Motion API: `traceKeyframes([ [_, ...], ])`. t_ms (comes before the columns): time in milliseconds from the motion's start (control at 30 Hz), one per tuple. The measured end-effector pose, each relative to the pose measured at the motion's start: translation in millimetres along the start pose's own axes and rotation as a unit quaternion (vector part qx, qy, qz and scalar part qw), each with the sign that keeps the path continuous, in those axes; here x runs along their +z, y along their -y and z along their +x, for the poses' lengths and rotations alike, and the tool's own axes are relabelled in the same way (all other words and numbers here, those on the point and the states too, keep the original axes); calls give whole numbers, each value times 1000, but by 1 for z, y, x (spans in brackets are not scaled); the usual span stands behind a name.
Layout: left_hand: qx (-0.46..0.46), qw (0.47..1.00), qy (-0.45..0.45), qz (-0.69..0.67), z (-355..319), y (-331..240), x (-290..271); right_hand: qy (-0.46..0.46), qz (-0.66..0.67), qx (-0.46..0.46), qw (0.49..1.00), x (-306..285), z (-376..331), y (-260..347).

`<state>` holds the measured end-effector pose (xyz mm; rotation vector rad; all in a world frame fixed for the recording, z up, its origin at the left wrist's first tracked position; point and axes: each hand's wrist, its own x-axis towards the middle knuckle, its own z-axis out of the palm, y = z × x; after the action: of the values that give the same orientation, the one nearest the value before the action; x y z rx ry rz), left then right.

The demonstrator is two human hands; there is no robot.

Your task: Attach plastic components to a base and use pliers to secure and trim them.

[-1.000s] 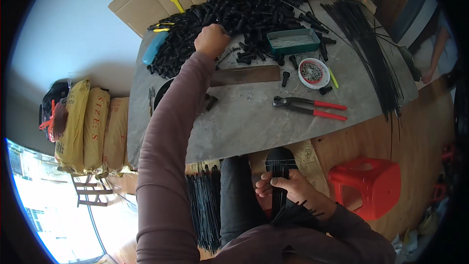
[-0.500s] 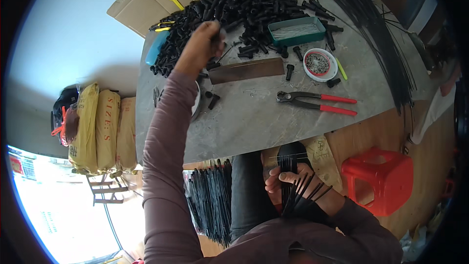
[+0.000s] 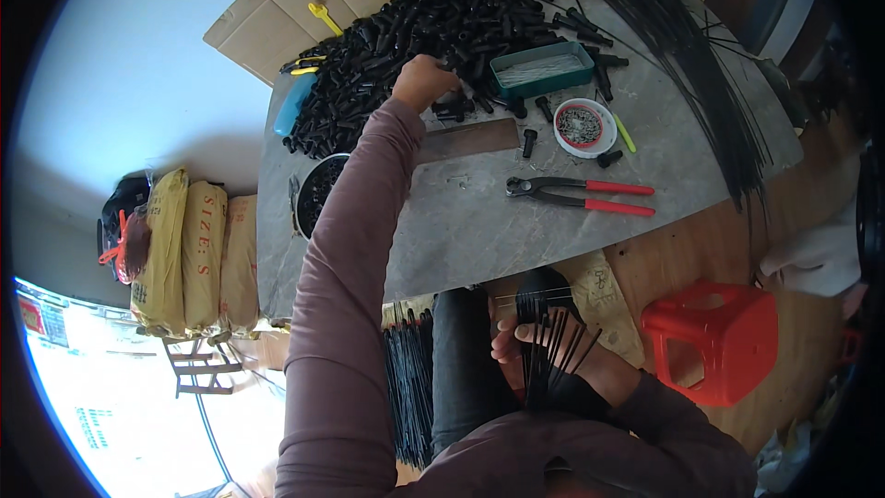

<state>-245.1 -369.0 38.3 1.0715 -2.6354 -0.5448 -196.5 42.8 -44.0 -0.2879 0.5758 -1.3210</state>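
Note:
Stretched across the table, my left hand is at the near edge of a large heap of black tubular plastic parts. Its fingers are curled inward, and whatever they hold is hidden. Down at my lap, my right hand is closed round a bundle of thin black rods that fan out toward me. A few thin metal wires stick out sideways at the bundle's far end. Just below my left wrist lies a flat brown metal bar, partly covered by my sleeve.
Pincers with red handles, a white bowl of small metal bits and a green tray of wires lie on the table. Long black rods cover its right side. A red stool stands at right; more rods stand left of my legs.
My left hand has moved right and slightly down along the heap. A round pan of black parts, mostly covered before, now shows left of my forearm. My right hand still grips the rods.

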Motion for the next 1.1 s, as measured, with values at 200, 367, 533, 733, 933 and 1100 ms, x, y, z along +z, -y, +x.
traceKeyframes([
  [200, -106, 800, 62, -588, -61, -13, -38, -3, 7, 25, 1000, 5, -10, -5],
  [367, -26, 767, 207, -606, -184, -57, -49, -8, -2, -25, 1000, 30, -21, -1],
  [533, -81, 661, 208, -716, -302, -37, -4, -58, -68, -22, 996, 46, -19, -15],
  [733, -154, 478, 74, -861, -381, -41, 43, -81, -140, -53, 985, 70, -23, -32],
  [933, -145, 456, 74, -875, -391, -37, 51, -103, -197, -65, 973, 78, -24, -45],
  [1100, -125, 458, 84, -876, -386, -39, 48, -100, -220, -90, 966, 77, -22, -48],
])
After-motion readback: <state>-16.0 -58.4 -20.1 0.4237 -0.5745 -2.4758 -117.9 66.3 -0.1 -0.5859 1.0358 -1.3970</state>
